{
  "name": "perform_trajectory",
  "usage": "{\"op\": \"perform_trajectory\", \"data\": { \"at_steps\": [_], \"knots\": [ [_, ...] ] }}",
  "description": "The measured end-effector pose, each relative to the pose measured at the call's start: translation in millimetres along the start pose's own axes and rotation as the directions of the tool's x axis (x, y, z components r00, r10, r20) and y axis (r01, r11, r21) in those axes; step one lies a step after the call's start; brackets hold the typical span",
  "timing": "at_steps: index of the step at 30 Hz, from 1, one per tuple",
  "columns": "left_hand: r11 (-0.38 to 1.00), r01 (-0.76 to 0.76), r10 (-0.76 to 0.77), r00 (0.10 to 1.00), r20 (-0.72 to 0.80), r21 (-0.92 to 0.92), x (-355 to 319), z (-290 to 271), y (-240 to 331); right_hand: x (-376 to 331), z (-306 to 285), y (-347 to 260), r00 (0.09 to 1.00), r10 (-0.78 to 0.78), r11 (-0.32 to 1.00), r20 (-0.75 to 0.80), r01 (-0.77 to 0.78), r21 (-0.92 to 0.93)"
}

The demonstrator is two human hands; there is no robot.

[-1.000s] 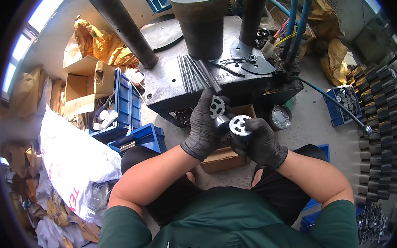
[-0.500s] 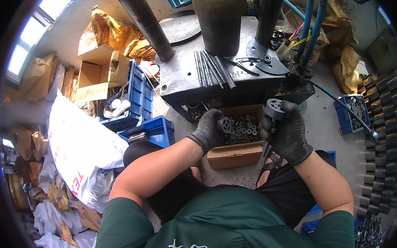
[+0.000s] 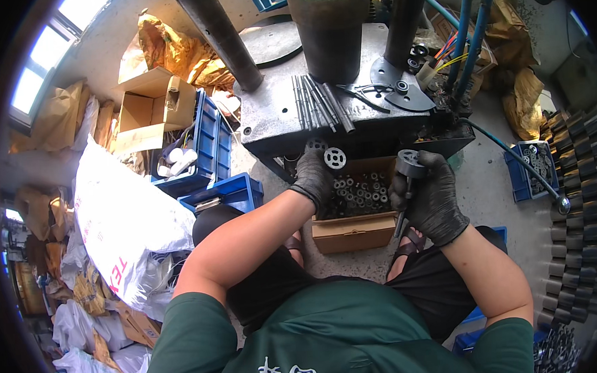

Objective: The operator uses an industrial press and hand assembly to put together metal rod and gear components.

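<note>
Both hands wear dark gloves. My left hand (image 3: 313,175) is closed beside the front edge of the press table, its fingers on a round grey metal disc (image 3: 335,158) with several holes. A second, darker disc with holes (image 3: 316,145) shows at its fingertips, partly in shadow. My right hand (image 3: 438,203) grips a round metal piston-like part (image 3: 411,163) with a thin rod (image 3: 401,223) running down below it. Between and below the hands stands an open cardboard box (image 3: 354,234) holding many small metal rings and round parts.
A heavy press table (image 3: 273,93) with thick columns stands ahead; metal rods (image 3: 314,104) and pliers (image 3: 368,95) lie on it. Blue crates (image 3: 235,195) and a white sack (image 3: 125,222) are at left. A blue bin of metal parts (image 3: 532,167) and stacked dark cylinders (image 3: 577,219) are at right.
My left hand has moved up and away, from over the box's left side to the table edge, and the disc in it now faces up. My right hand stays nearly still.
</note>
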State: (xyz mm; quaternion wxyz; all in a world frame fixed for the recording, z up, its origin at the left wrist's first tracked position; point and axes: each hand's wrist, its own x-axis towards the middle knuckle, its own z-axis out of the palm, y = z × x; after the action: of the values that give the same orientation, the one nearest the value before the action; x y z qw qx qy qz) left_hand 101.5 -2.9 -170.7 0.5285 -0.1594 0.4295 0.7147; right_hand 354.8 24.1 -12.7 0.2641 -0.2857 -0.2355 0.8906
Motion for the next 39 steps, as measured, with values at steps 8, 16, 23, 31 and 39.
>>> {"op": "perform_trajectory", "data": {
  "at_steps": [8,16,23,31,39],
  "knots": [
    [0.665,-0.541,0.187,0.788,0.586,0.516,40,-48,-29,2,24,12,0.991,-0.008,0.994,-0.133,-0.006,-0.107],
    [0.67,-0.706,0.19,0.462,0.866,0.23,51,-62,-55,3,3,11,0.999,0.026,0.988,0.035,-0.021,-0.15],
    [0.573,0.154,-0.607,0.739,0.291,0.805,-122,28,-39,-3,-7,4,0.997,-0.075,0.986,-0.012,0.072,-0.152],
    [0.551,-0.251,-0.538,0.622,0.569,0.796,-168,41,-17,9,-2,12,0.968,-0.243,0.946,0.058,0.25,-0.207],
    [0.459,-0.373,-0.469,0.669,0.577,0.806,-151,21,-36,23,14,12,0.898,-0.437,0.846,0.054,0.43,-0.316]
  ]
}}
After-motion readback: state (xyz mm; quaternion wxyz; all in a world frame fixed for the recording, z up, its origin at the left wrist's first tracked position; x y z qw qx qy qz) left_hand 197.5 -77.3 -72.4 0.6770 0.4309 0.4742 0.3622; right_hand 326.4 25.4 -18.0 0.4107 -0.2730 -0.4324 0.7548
